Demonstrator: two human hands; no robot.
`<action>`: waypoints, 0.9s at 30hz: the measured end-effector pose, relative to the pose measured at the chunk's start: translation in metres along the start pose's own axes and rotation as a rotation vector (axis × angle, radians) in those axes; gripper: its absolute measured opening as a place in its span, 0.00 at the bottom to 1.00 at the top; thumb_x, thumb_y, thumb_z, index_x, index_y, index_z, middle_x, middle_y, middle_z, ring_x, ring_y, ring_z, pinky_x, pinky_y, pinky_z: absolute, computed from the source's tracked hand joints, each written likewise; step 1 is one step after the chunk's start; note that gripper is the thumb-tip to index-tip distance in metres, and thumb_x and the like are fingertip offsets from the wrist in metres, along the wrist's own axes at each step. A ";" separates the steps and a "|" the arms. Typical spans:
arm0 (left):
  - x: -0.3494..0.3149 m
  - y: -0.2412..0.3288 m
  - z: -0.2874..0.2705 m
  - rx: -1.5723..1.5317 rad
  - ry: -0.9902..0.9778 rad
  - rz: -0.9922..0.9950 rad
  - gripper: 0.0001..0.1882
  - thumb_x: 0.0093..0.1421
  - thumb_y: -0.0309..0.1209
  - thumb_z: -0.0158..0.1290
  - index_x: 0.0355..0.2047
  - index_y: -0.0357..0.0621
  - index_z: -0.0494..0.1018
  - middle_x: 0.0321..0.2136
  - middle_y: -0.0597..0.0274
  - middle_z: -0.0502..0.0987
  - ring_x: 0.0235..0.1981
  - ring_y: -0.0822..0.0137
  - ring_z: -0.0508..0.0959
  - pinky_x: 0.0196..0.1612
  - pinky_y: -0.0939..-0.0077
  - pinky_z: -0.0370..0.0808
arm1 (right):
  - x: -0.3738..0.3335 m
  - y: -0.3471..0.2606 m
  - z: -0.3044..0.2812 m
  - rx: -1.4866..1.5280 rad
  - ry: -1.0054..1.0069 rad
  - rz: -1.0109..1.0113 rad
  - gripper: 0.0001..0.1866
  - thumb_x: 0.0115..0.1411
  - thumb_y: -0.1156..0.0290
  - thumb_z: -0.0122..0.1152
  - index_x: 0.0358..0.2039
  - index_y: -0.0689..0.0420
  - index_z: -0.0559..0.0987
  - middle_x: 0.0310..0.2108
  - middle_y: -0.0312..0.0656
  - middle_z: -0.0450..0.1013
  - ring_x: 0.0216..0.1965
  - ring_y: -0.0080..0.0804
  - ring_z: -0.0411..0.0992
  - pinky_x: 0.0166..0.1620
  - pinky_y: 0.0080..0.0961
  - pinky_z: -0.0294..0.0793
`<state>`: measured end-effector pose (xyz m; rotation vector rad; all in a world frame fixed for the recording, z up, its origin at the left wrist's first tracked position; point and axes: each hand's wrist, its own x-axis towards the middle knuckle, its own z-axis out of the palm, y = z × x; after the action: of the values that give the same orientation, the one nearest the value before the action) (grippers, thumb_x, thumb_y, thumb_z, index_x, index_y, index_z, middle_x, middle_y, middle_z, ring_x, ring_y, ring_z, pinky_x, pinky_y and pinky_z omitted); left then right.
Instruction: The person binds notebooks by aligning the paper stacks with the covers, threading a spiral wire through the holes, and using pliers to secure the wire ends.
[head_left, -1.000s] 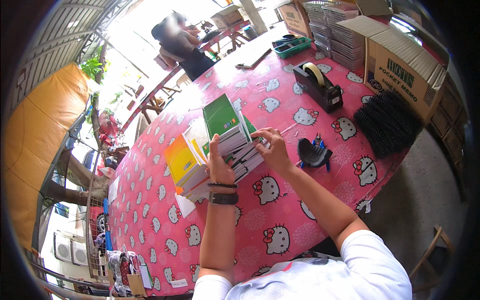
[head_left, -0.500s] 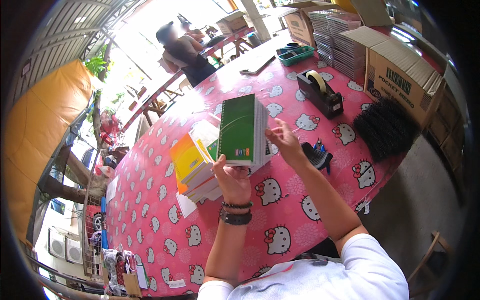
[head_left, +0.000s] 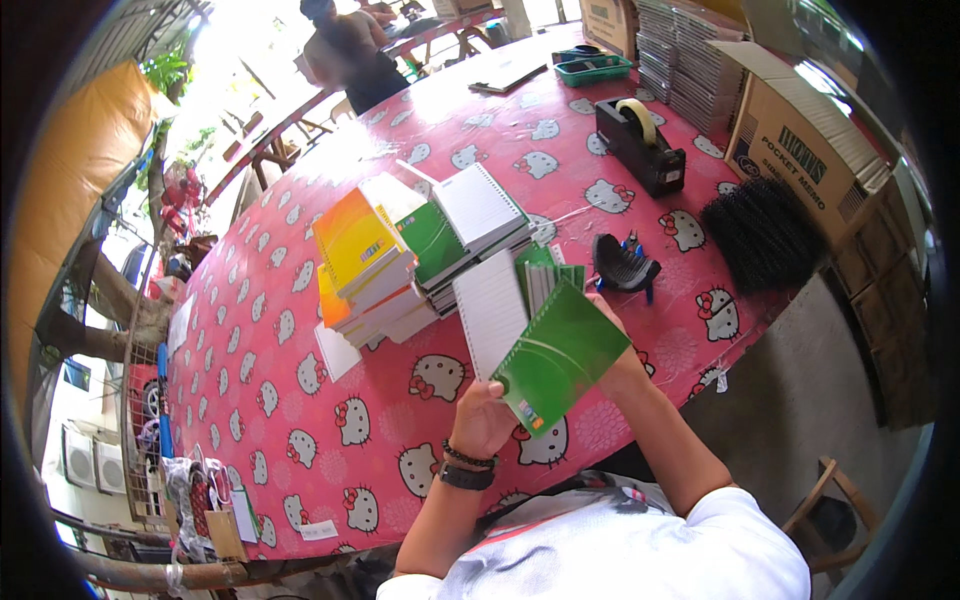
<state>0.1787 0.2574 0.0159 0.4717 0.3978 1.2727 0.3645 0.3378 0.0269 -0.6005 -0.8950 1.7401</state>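
Observation:
Low over the near side of the table, both hands hold small green spiral notebooks. A green-covered notebook (head_left: 565, 355) lies slanted between them, with lined white pages (head_left: 490, 308) and more green covers (head_left: 548, 278) fanned out behind it. My left hand (head_left: 482, 420) pinches the lower left corner, thumb on top. My right hand (head_left: 622, 368) grips the right side from behind, its fingers mostly hidden. Just beyond is a pile of green notebooks (head_left: 437, 245), an opened one with lined pages (head_left: 480, 205) on top. Yellow-and-orange notebooks (head_left: 352, 243) are stacked to its left.
Right of the hands lie a black curved object (head_left: 622, 265) with blue-handled pliers (head_left: 632, 243) and a bundle of black wire spirals (head_left: 765, 235). Farther off stand a tape dispenser (head_left: 640, 150), a green tray (head_left: 592, 70), stacked bundles (head_left: 690, 65) and a cardboard box (head_left: 800, 150). A person (head_left: 345, 55) stands beyond.
The upright green notebook stack has come down toward me and to the right, and now fans apart. My right hand, open beside it before, now grips it. The pile behind is uncovered.

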 end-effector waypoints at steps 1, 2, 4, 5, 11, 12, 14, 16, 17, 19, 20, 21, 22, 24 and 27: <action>-0.007 -0.003 -0.004 0.053 0.066 -0.045 0.23 0.55 0.36 0.47 0.48 0.33 0.68 0.43 0.51 0.75 0.44 0.57 0.76 0.47 0.60 0.73 | -0.005 0.003 0.000 -0.012 -0.005 0.016 0.29 0.49 0.69 0.70 0.48 0.61 0.65 0.39 0.37 0.71 0.40 0.20 0.69 0.42 0.18 0.69; -0.012 -0.002 -0.008 -0.085 0.029 -0.103 0.25 0.54 0.37 0.48 0.48 0.31 0.67 0.41 0.49 0.76 0.41 0.56 0.77 0.45 0.59 0.74 | -0.008 0.005 0.002 -0.021 -0.024 0.014 0.28 0.50 0.70 0.69 0.48 0.61 0.65 0.38 0.36 0.71 0.39 0.19 0.69 0.42 0.18 0.69; -0.022 -0.001 -0.007 -0.113 -0.038 -0.088 0.24 0.54 0.36 0.49 0.48 0.32 0.68 0.43 0.53 0.75 0.42 0.61 0.76 0.44 0.65 0.74 | -0.014 0.005 0.009 -0.037 -0.060 0.010 0.26 0.50 0.72 0.68 0.47 0.60 0.66 0.37 0.35 0.71 0.37 0.18 0.70 0.41 0.16 0.69; -0.026 -0.001 -0.005 -0.126 -0.071 -0.081 0.24 0.54 0.36 0.50 0.48 0.33 0.68 0.44 0.55 0.75 0.43 0.63 0.76 0.44 0.68 0.73 | -0.015 0.005 0.010 -0.061 -0.049 0.042 0.25 0.50 0.74 0.67 0.47 0.60 0.67 0.37 0.35 0.71 0.37 0.18 0.69 0.41 0.16 0.69; -0.052 -0.022 -0.038 -0.269 0.142 0.053 0.30 0.54 0.40 0.49 0.55 0.37 0.62 0.53 0.51 0.68 0.54 0.55 0.69 0.58 0.55 0.63 | -0.018 0.003 0.003 -0.022 -0.039 0.134 0.20 0.52 0.79 0.63 0.45 0.59 0.69 0.36 0.35 0.72 0.38 0.18 0.70 0.42 0.18 0.70; -0.053 -0.023 -0.036 -0.278 0.159 0.066 0.29 0.54 0.39 0.50 0.54 0.37 0.63 0.52 0.52 0.69 0.53 0.56 0.70 0.57 0.57 0.64 | -0.018 0.002 0.001 -0.004 -0.072 0.143 0.19 0.52 0.80 0.63 0.45 0.59 0.70 0.36 0.36 0.72 0.39 0.19 0.70 0.42 0.18 0.70; -0.051 -0.020 -0.018 -0.282 0.187 0.088 0.24 0.53 0.37 0.51 0.49 0.36 0.68 0.46 0.55 0.74 0.46 0.62 0.75 0.51 0.66 0.71 | -0.020 -0.003 0.002 0.006 -0.091 0.181 0.18 0.52 0.81 0.62 0.44 0.60 0.70 0.36 0.36 0.73 0.39 0.20 0.71 0.43 0.18 0.70; -0.055 -0.019 -0.012 -0.282 0.194 0.081 0.25 0.52 0.36 0.51 0.50 0.37 0.68 0.47 0.54 0.74 0.48 0.60 0.74 0.55 0.60 0.68 | -0.020 -0.014 0.009 -0.005 -0.076 0.242 0.17 0.53 0.81 0.60 0.44 0.61 0.71 0.36 0.36 0.73 0.38 0.20 0.71 0.44 0.17 0.70; -0.056 -0.018 -0.011 -0.280 0.195 0.076 0.25 0.52 0.35 0.51 0.50 0.37 0.68 0.47 0.54 0.73 0.49 0.59 0.74 0.57 0.56 0.66 | -0.018 -0.013 0.005 -0.029 -0.061 0.241 0.16 0.53 0.81 0.60 0.43 0.62 0.72 0.36 0.36 0.73 0.38 0.20 0.71 0.43 0.17 0.70; -0.062 -0.021 -0.013 -0.319 0.192 0.078 0.28 0.50 0.35 0.52 0.52 0.37 0.66 0.50 0.51 0.71 0.53 0.55 0.70 0.59 0.50 0.61 | -0.011 -0.013 -0.005 -0.075 -0.036 0.230 0.15 0.53 0.81 0.60 0.43 0.62 0.73 0.37 0.37 0.73 0.38 0.21 0.71 0.43 0.18 0.70; -0.066 -0.022 -0.014 -0.335 0.187 0.080 0.30 0.49 0.34 0.53 0.53 0.37 0.65 0.52 0.50 0.70 0.54 0.53 0.69 0.61 0.47 0.59 | -0.004 -0.016 -0.007 -0.132 -0.015 0.150 0.13 0.53 0.79 0.60 0.41 0.62 0.73 0.35 0.37 0.73 0.36 0.21 0.71 0.42 0.18 0.71; -0.070 -0.023 -0.016 -0.323 0.145 0.101 0.32 0.50 0.36 0.53 0.56 0.38 0.62 0.54 0.50 0.67 0.56 0.51 0.66 0.61 0.46 0.58 | 0.006 -0.021 -0.007 -0.184 -0.014 0.078 0.12 0.54 0.78 0.60 0.39 0.62 0.74 0.34 0.37 0.73 0.35 0.21 0.71 0.41 0.18 0.72; -0.077 -0.023 -0.019 -0.310 0.106 0.126 0.35 0.50 0.37 0.53 0.58 0.39 0.59 0.56 0.49 0.64 0.58 0.49 0.64 0.62 0.45 0.57 | 0.020 -0.026 -0.004 -0.233 -0.017 0.007 0.11 0.54 0.76 0.61 0.38 0.62 0.74 0.33 0.36 0.73 0.34 0.21 0.71 0.40 0.18 0.72; -0.081 -0.022 -0.017 -0.282 0.053 0.159 0.40 0.49 0.38 0.54 0.61 0.40 0.54 0.60 0.49 0.59 0.61 0.47 0.60 0.62 0.45 0.56 | 0.051 -0.048 0.008 -0.360 0.053 -0.133 0.10 0.54 0.73 0.62 0.36 0.62 0.74 0.30 0.36 0.72 0.32 0.20 0.71 0.37 0.18 0.72; -0.087 -0.021 -0.024 -0.250 0.014 0.179 0.42 0.48 0.39 0.55 0.62 0.41 0.53 0.61 0.49 0.58 0.61 0.47 0.58 0.63 0.45 0.55 | 0.107 -0.067 0.052 -0.545 0.105 -0.361 0.14 0.51 0.67 0.66 0.34 0.61 0.75 0.26 0.37 0.73 0.27 0.24 0.71 0.32 0.22 0.71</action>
<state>0.1613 0.1713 -0.0141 0.2905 0.2065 1.4773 0.3284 0.4358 0.1141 -0.8145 -1.3243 1.1280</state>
